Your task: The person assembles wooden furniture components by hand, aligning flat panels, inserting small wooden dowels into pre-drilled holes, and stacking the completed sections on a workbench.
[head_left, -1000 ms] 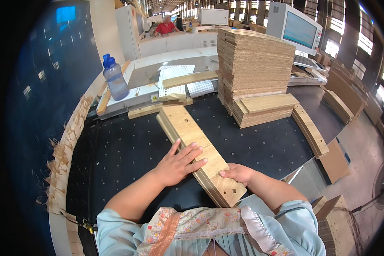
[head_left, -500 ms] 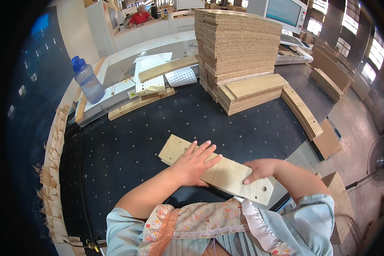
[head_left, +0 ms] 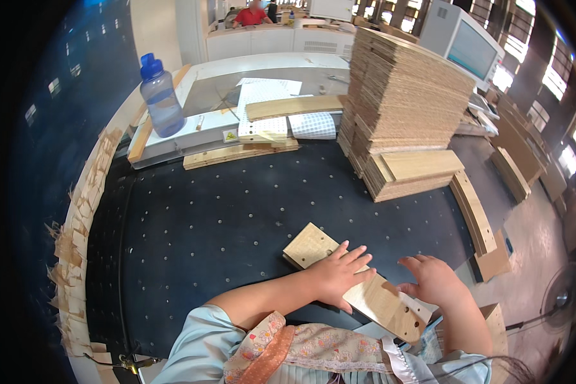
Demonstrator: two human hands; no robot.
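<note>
A pale wooden board [head_left: 379, 299] with drilled holes near its ends lies slantwise in front of me, its right end nearest my body. A second, lighter piece [head_left: 417, 308] shows from under its right end. My left hand [head_left: 338, 276] lies across the middle of the board, fingers spread over the top and thumb at the near edge. My right hand [head_left: 436, 281] hovers just beyond the board's right end, its fingers apart and nothing held. Under the boards spreads a black worktable [head_left: 205, 217] dotted with small round studs.
A tall stack of boards [head_left: 409, 96] stands at the back right, with a lower stack [head_left: 416, 176] before it. Narrow boards [head_left: 473, 211] lie along the right edge. A blue-capped water bottle [head_left: 162, 102] stands back left. A person in red [head_left: 252, 16] sits far behind.
My right hand has let go of the board's right end and lifted off it. The lighter piece underneath now shows there. My left hand stays on the board; the view has shifted.
</note>
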